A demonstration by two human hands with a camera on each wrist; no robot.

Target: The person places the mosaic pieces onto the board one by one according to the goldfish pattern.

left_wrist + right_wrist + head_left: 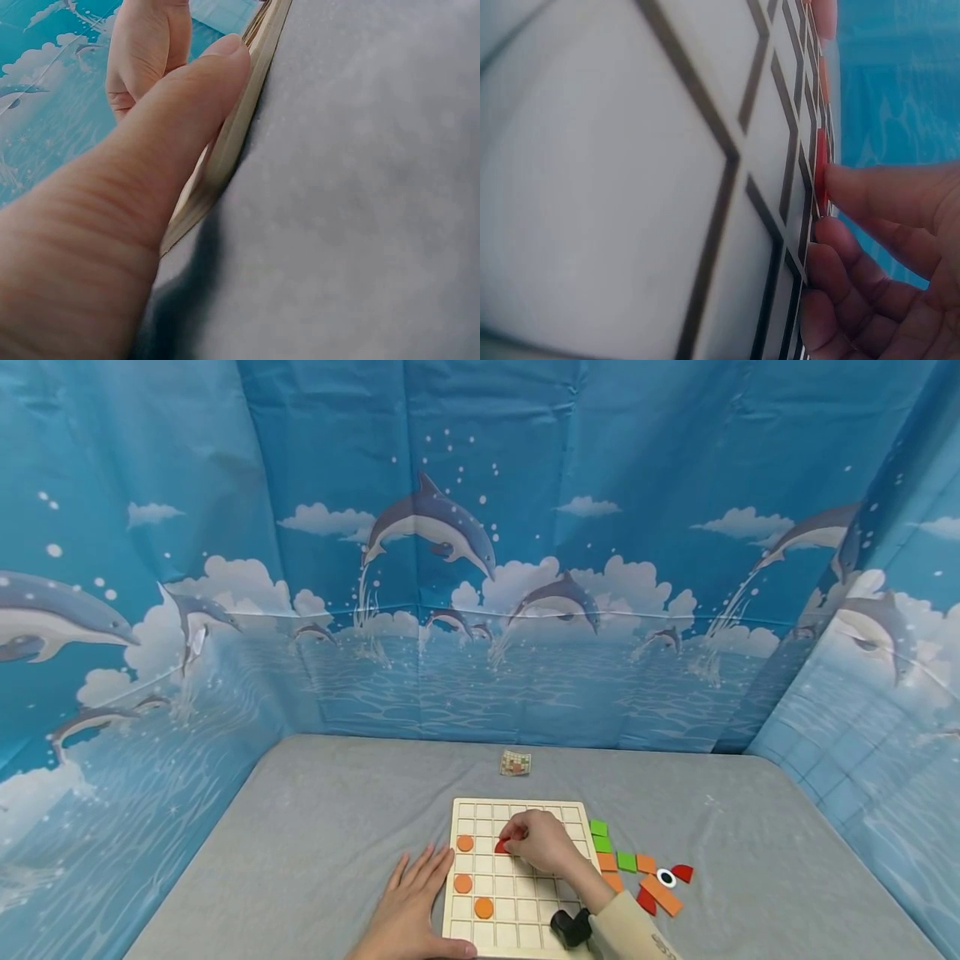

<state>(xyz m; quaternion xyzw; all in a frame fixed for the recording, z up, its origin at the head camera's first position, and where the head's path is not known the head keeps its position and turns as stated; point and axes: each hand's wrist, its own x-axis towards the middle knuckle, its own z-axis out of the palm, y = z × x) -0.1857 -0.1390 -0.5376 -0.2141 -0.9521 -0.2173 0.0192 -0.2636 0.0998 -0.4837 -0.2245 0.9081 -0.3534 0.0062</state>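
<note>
A pale wooden grid board [528, 887] lies on the grey cloth. Over its upper middle, my right hand [540, 842] pinches a red quarter-round tile [501, 846] at a grid square. The right wrist view has the red tile [821, 169] low against the board, a fingertip on it and the other fingers curled close to the grid. My left hand [408, 906] lies along the board's left edge, fingers extended; in the left wrist view its thumb [187, 97] rests against the wooden rim [225, 154]. Orange discs [463, 883] sit in squares on the left side.
Right of the board lie green squares [626, 861], orange tiles [660, 893], red quarter-rounds [682, 872] and a white ring-like piece with a dark centre [666, 877]. A small pattern card [515, 763] is behind the board. Dolphin-print curtains [480, 693] enclose the table.
</note>
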